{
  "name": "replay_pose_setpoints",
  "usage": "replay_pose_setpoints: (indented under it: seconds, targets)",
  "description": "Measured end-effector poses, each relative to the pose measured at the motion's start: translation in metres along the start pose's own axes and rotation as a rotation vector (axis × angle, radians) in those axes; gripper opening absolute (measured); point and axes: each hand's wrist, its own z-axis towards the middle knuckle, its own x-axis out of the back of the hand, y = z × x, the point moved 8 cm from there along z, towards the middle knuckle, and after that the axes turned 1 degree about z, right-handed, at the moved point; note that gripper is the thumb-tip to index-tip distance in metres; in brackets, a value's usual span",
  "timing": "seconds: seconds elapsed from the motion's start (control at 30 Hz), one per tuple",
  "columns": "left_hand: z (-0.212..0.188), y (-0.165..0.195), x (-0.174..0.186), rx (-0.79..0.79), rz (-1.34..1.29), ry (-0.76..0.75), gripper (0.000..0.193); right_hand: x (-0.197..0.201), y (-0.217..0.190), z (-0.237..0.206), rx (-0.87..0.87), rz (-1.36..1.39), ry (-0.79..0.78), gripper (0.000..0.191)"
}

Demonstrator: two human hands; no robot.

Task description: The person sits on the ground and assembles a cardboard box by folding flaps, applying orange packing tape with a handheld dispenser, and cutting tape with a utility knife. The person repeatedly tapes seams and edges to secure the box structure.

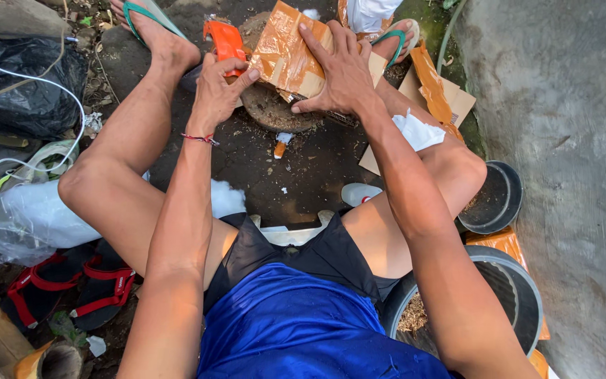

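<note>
At nine o'clock lies a crumpled black plastic sheet (26,91), glossy and creased, with thin white tubing (71,95) looping over it. Below, at eight o'clock, a cloudy clear plastic bag (33,221) sags beside black sandals with red straps (71,288); the sandals are partly covered by the person's thigh.

The left hand (217,95), a red thread bracelet (201,138) round its wrist, is closed over an orange plastic tape dispenser (226,43) at eleven o'clock; the fingers wrap its lower end and hide that part, so only the glossy upper body shows.

Just beside it, at twelve o'clock, a cardboard piece (285,56) wrapped in shiny brown packing tape rests tilted on a round wooden block (271,112), whose rough top is dusted with sawdust. The right hand (341,74) lies flat and spread on the cardboard, fingers open, pressing it down without gripping. Much of the block is hidden beneath the cardboard and hands.

On the dark, damp ground (303,168) below are small scraps. A white wad (419,131) sits on the right knee. More taped cardboard (440,98) lies past the knee at one o'clock, partly hidden by the leg.

At three o'clock stands a dark round pot (499,203), and at five o'clock a larger grey pipe-like ring (520,288) holding sawdust, partly blocked by the right forearm. A rough grey concrete wall (562,105) fills the right side.
</note>
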Motion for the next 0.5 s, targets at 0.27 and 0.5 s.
replay_pose_setpoints:
  seconds: [0.27, 0.5]
  targets:
    - [-0.004, 0.013, 0.001, -0.204, -0.001, -0.137, 0.067, -0.002, 0.000, 0.000, -0.002, 0.023, -0.036, 0.145]
    - [0.003, 0.011, -0.002, -0.142, 0.089, -0.047, 0.052, -0.007, 0.001, 0.001, -0.037, 0.004, -0.042, 0.145]
